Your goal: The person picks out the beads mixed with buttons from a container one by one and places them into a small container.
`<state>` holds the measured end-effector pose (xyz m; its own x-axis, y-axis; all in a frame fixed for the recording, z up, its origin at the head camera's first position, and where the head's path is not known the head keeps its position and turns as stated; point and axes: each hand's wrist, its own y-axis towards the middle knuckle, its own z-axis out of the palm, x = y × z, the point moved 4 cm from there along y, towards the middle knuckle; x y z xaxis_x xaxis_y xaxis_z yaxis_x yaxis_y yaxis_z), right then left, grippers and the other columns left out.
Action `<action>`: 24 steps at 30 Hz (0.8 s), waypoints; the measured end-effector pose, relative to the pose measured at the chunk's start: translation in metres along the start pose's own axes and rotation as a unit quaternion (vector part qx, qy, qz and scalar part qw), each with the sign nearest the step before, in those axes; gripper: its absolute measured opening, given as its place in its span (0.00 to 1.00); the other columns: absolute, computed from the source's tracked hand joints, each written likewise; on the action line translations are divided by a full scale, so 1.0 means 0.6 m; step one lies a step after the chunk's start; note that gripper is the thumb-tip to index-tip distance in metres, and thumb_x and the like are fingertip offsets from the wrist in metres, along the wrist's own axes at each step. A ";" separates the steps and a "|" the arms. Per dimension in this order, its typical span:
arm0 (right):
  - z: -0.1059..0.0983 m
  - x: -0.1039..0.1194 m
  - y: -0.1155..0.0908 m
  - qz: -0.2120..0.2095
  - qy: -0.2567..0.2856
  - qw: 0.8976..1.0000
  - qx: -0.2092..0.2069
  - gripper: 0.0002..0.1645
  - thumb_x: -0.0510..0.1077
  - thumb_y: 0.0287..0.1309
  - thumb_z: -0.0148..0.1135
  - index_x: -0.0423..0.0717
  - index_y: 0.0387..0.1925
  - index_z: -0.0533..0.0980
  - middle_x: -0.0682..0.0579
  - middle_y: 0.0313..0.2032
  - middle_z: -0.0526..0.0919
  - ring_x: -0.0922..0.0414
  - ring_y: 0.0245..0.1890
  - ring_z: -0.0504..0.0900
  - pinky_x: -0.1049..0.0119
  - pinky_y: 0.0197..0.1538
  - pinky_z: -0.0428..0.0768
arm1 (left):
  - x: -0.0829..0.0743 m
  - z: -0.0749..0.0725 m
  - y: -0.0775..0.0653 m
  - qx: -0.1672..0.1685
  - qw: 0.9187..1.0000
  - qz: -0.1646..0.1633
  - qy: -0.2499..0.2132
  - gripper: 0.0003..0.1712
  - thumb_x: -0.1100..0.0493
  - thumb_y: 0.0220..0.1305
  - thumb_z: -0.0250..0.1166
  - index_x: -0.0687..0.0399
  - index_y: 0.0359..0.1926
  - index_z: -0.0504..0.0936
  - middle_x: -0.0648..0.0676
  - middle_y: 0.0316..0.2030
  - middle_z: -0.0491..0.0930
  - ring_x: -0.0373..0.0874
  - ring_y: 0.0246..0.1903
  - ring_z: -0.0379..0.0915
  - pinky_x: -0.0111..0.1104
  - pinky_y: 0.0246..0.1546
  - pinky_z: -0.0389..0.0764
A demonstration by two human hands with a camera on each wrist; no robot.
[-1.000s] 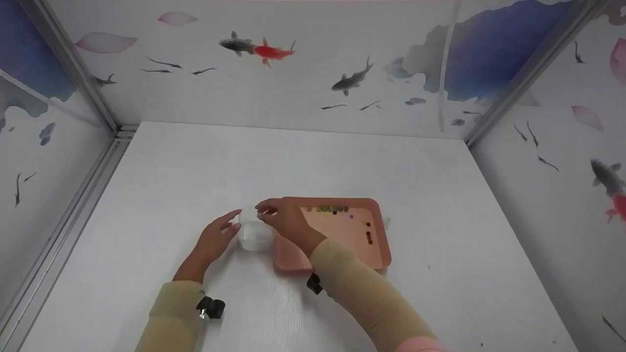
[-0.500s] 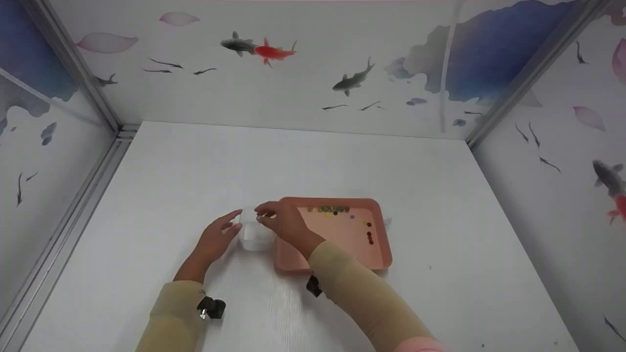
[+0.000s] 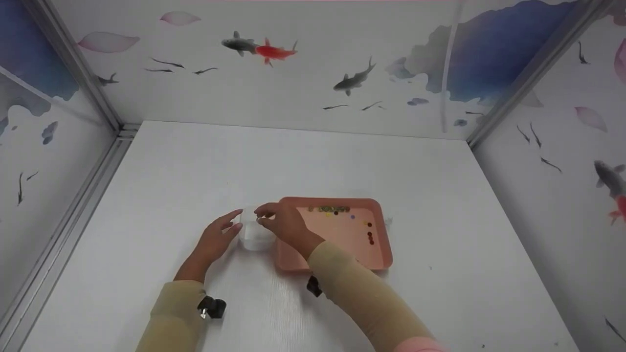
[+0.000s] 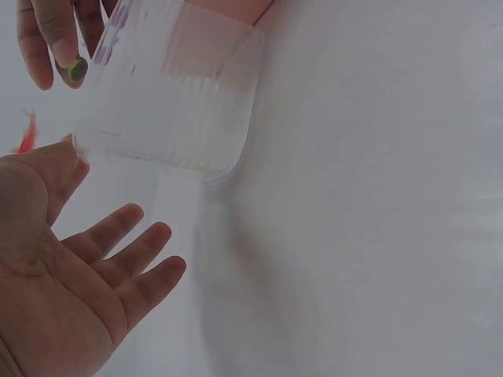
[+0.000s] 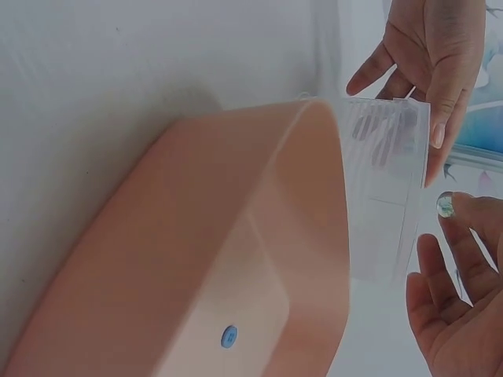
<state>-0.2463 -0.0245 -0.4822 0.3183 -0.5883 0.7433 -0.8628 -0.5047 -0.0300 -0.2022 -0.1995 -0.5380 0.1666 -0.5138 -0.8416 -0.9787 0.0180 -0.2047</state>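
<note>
- Green-and-clear glass marble [image 5: 446,204] sits pinched between the thumb and fingertip of the right hand [image 3: 285,220], just left of centre in the head view; its other fingers are loosely bent.
- Beside that marble, apart from it in the right wrist view, is the rim of a transparent plastic container [image 3: 257,238].
- Left hand [image 3: 214,240], centre-left of the head view: fingers spread apart, thumb and forefinger at the container's left side.
- Salmon-pink tray [image 3: 387,247], right of the container, partly hidden by the right forearm.
- Along the tray's upper edge, a row of green marbles [image 3: 325,209]; near them, a blue button [image 5: 229,337]. Dark red discs [image 3: 370,238] line its right side.
- Beige sleeves [image 3: 369,291] fill the lower frame.
- White tabletop [image 3: 274,166] beneath; koi-printed wall [image 3: 293,93] across the top.
</note>
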 end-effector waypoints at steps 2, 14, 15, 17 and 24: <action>0.000 0.000 0.000 -0.009 -0.011 1.000 -0.002 0.14 0.41 0.63 0.63 0.47 0.50 0.82 0.56 0.44 0.85 0.57 0.49 0.80 0.63 0.50 0.79 | -0.001 0.000 0.000 0.001 1.000 0.003 -0.001 0.29 0.50 0.75 0.51 0.50 0.72 0.62 0.63 0.72 0.56 0.64 0.68 0.56 0.57 0.65 0.61; 0.001 -0.004 0.001 -0.008 -0.041 0.999 -0.006 0.18 0.42 0.61 0.65 0.52 0.54 0.81 0.56 0.50 0.84 0.56 0.53 0.80 0.62 0.54 0.79 | -0.002 0.001 0.001 -0.002 1.000 0.000 0.005 0.29 0.49 0.74 0.51 0.50 0.72 0.62 0.63 0.71 0.57 0.63 0.68 0.57 0.57 0.65 0.61; 0.000 -0.004 0.001 -0.007 -0.045 0.999 -0.008 0.19 0.42 0.60 0.66 0.53 0.54 0.80 0.56 0.51 0.83 0.56 0.54 0.79 0.62 0.55 0.79 | -0.002 0.001 0.001 -0.002 1.000 0.000 0.004 0.29 0.48 0.74 0.51 0.50 0.72 0.62 0.63 0.71 0.57 0.63 0.68 0.57 0.57 0.65 0.61; 0.000 -0.005 0.001 -0.007 -0.054 0.998 -0.012 0.21 0.43 0.60 0.66 0.54 0.56 0.79 0.56 0.54 0.82 0.57 0.57 0.78 0.61 0.57 0.77 | -0.002 0.001 0.001 0.000 1.000 0.001 0.002 0.29 0.48 0.74 0.51 0.50 0.72 0.62 0.63 0.71 0.57 0.63 0.68 0.57 0.57 0.65 0.61; -0.004 -0.002 0.002 -0.020 -0.081 0.996 -0.019 0.30 0.45 0.57 0.69 0.53 0.62 0.74 0.53 0.64 0.73 0.56 0.66 0.69 0.60 0.65 0.70 | -0.002 -0.001 0.000 -0.002 1.000 0.002 0.002 0.30 0.47 0.75 0.50 0.51 0.72 0.62 0.63 0.71 0.57 0.63 0.68 0.57 0.57 0.65 0.60</action>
<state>-0.2487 -0.0225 -0.4815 0.4090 -0.6641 0.6258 -0.8614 -0.5074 0.0245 -0.2023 -0.1992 -0.5369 0.1621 -0.5176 -0.8401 -0.9797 0.0174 -0.1998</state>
